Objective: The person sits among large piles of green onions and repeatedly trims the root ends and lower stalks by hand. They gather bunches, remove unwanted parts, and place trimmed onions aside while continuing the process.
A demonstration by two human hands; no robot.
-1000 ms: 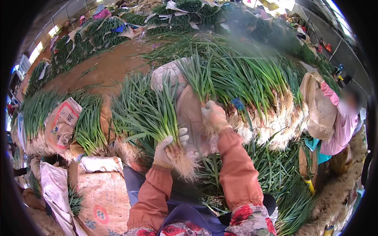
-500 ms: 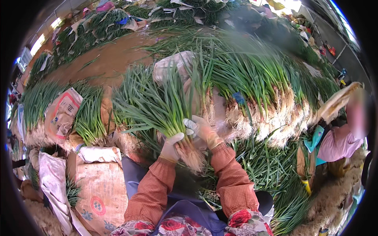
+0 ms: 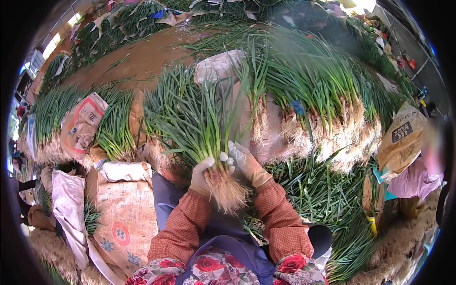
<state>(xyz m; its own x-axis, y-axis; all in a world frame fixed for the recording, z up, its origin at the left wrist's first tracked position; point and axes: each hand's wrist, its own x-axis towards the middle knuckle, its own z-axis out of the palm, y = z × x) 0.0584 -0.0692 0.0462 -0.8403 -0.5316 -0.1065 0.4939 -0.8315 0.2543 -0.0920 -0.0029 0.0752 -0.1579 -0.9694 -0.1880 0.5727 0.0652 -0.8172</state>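
Cannot make out the far greens (image 3: 308,52) at upper right, blurred by haze. Cannot see the inner side of the right hand (image 3: 247,164), just beside the stems, so cannot tell whether gripping. See left hand (image 3: 203,175) closed around the spring onion bundle (image 3: 213,135), held roots-down above the blue apron (image 3: 232,256); note long green leaves, paler stems, tangled whitish roots. Record brown sack (image 3: 123,213) at lower left, with leaves (image 3: 90,217) beside it; cannot tell contents.
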